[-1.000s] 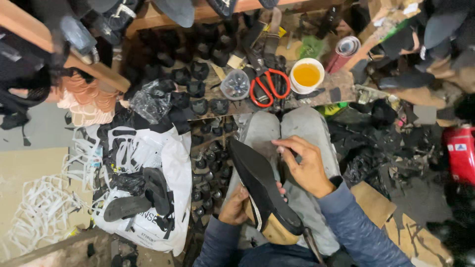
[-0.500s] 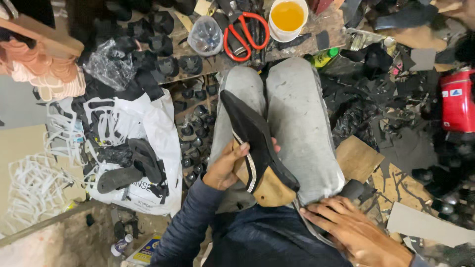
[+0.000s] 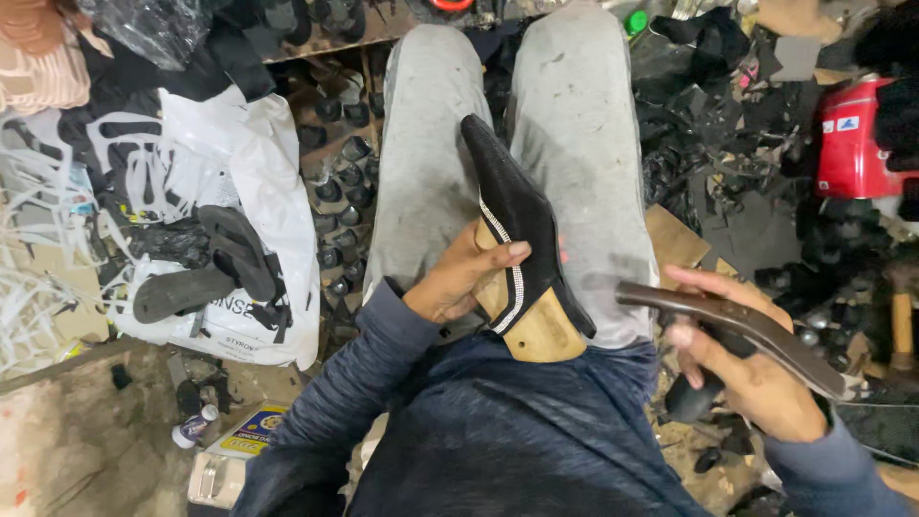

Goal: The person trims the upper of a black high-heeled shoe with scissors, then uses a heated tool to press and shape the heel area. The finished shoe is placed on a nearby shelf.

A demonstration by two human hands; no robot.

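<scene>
Black pointed shoe upper on wooden last (image 3: 522, 249) — gripped by left hand (image 3: 459, 278) on lap; right hand (image 3: 756, 369) beside it clasps dark curved tool (image 3: 737, 330) — lasting stage, by appearance.

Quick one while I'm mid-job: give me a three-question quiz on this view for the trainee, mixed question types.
1. True or false: the left hand holds the black pointed shoe upper on its wooden last.
2. What does the right hand grip? A) orange scissors B) a dark curved metal tool C) a glue cup
3. Fill in: the shoe upper rests over the person's grey-trousered ____.

Key: 1 true; 2 B; 3 lap.
</scene>
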